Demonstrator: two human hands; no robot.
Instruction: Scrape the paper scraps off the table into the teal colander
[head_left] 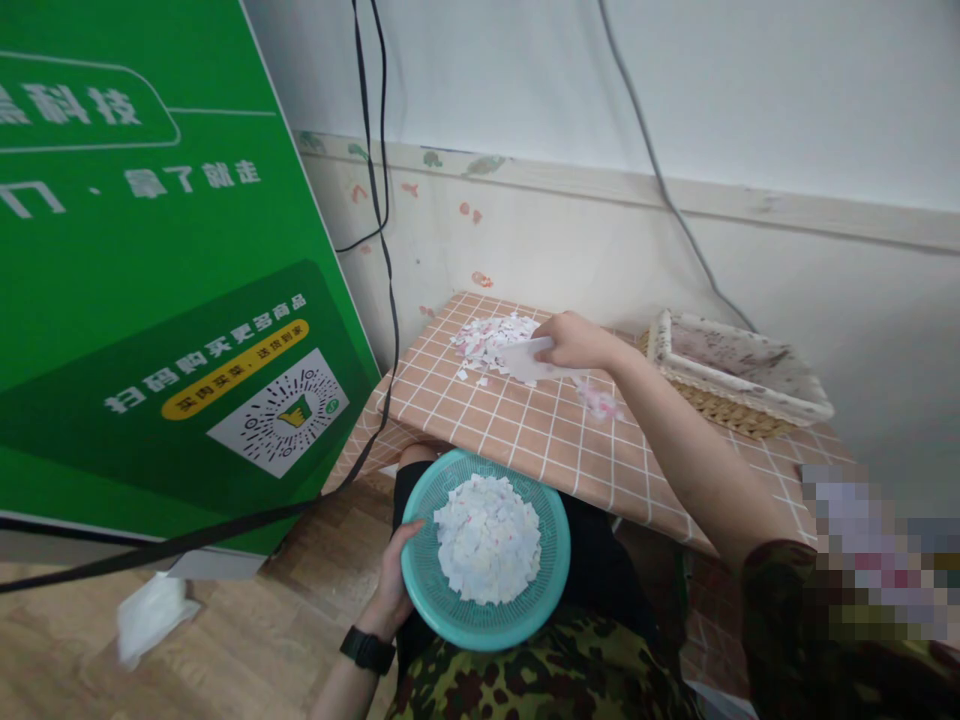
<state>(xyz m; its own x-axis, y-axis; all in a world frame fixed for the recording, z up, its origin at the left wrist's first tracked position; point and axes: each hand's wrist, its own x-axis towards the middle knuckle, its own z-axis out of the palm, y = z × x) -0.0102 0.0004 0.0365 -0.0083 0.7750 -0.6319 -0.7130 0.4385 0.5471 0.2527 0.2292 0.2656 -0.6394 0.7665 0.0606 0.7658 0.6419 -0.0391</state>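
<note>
My left hand (396, 575) grips the left rim of a round teal plastic basket (559, 570) resting on my lap. A heap of small torn paper scraps (487, 540), mostly white, fills the middle of the basket. Over the table, my right hand (571, 342) is closed on a flat white card-like piece (526, 358). Its edge is at a pile of white and pink scraps (484, 338) near the table's back left; whether it is a card or a scraper I cannot tell. A smaller pinkish bunch (598, 402) lies beneath my right forearm.
A checked cloth covers the table (525, 430). A cloth-lined wicker basket (739, 375) stands at the back right against the wall. At left rises a green printed panel (150, 300), with a black strap (388, 300) hanging beside it. A white bag (154, 610) lies on the floor.
</note>
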